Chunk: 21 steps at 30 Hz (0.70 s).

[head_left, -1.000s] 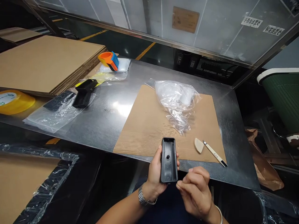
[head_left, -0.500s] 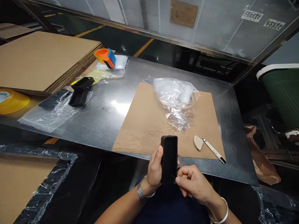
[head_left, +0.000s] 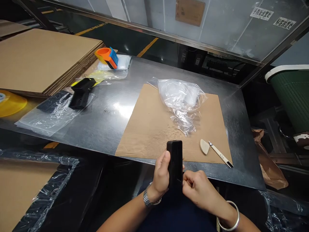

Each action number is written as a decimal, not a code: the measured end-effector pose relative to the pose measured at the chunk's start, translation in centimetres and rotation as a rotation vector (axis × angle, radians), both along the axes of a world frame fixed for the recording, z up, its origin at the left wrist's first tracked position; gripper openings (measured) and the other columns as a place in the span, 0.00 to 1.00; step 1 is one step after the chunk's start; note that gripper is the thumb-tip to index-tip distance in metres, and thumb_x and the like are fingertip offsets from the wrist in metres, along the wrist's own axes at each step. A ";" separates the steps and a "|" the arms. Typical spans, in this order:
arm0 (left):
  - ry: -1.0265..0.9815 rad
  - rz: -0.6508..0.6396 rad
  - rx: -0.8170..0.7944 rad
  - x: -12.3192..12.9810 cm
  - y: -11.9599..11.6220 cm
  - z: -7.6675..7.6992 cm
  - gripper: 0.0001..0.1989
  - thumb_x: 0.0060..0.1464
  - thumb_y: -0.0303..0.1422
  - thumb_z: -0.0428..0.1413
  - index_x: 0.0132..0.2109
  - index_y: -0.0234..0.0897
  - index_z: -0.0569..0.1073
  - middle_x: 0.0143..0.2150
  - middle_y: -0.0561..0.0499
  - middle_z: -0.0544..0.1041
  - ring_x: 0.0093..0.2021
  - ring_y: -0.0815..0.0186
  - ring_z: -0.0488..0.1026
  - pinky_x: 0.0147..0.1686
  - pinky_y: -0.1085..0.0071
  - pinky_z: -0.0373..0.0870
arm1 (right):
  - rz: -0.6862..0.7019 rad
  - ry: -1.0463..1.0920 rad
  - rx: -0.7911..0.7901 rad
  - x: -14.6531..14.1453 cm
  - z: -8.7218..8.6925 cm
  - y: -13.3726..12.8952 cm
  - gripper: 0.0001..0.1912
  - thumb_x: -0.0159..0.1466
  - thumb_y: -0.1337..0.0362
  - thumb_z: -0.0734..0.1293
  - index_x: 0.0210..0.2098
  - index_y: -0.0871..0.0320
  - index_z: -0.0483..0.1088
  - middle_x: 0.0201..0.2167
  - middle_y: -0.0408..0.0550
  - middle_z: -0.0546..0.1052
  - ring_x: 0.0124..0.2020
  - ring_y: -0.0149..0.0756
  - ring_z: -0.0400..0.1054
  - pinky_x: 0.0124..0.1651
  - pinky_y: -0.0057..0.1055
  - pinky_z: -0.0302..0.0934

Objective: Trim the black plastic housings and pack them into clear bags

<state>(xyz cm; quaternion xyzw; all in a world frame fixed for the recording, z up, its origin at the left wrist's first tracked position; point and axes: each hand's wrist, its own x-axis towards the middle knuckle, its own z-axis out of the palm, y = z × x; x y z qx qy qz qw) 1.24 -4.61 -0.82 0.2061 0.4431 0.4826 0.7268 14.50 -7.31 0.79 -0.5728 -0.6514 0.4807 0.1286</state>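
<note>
My left hand [head_left: 160,174] is wrapped round a black rectangular plastic case [head_left: 175,158], holding it upright near the table's front edge. The case's hollow side faces partly toward me. At its lower right edge my right hand [head_left: 199,188] is closed in a pinch; whatever lies between thumb and forefinger is too small to make out. Beyond the hands, a cardboard sheet [head_left: 137,132] carries a crumpled clear plastic bag [head_left: 178,96]. A craft knife [head_left: 220,154] marked A26 lies on the sheet's right side, beside a beige wedge-shaped piece [head_left: 204,147].
On the metal table [head_left: 106,112], black plastic parts [head_left: 80,93] rest on clear bags at the left. Behind them are an orange and blue tape dispenser [head_left: 107,58] and stacked cardboard [head_left: 48,61]. A yellow tape roll [head_left: 13,103] sits far left, a green bin [head_left: 292,100] right.
The case has turned slightly in my left hand, so its front looks narrower. My right hand has stayed at the lower right edge, its pinch now closer against the case.
</note>
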 end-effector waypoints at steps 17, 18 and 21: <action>-0.372 -0.108 -0.384 -0.2 1.2 -0.2 0.29 0.57 0.48 0.41 0.31 0.27 0.74 0.21 0.44 0.74 0.18 0.67 0.70 0.17 0.74 0.67 | -0.080 0.344 -0.260 0.5 -0.6 0.3 0.12 0.62 0.64 0.57 0.25 0.60 0.65 0.10 0.34 0.60 0.13 0.22 0.52 0.19 0.21 0.47; -0.381 -0.113 -0.395 -0.2 1.3 -0.2 0.29 0.58 0.48 0.40 0.31 0.27 0.74 0.21 0.43 0.74 0.18 0.67 0.70 0.17 0.74 0.67 | -0.090 0.360 -0.259 0.4 -0.8 0.3 0.12 0.62 0.62 0.58 0.25 0.60 0.65 0.10 0.34 0.60 0.13 0.22 0.51 0.19 0.21 0.46; -0.397 -0.078 -0.435 -0.3 1.7 -0.2 0.28 0.58 0.47 0.41 0.32 0.26 0.74 0.21 0.44 0.74 0.19 0.66 0.71 0.18 0.74 0.68 | -0.166 0.386 -0.233 0.5 -1.4 0.3 0.16 0.63 0.56 0.57 0.26 0.60 0.64 0.11 0.34 0.59 0.13 0.22 0.50 0.19 0.21 0.45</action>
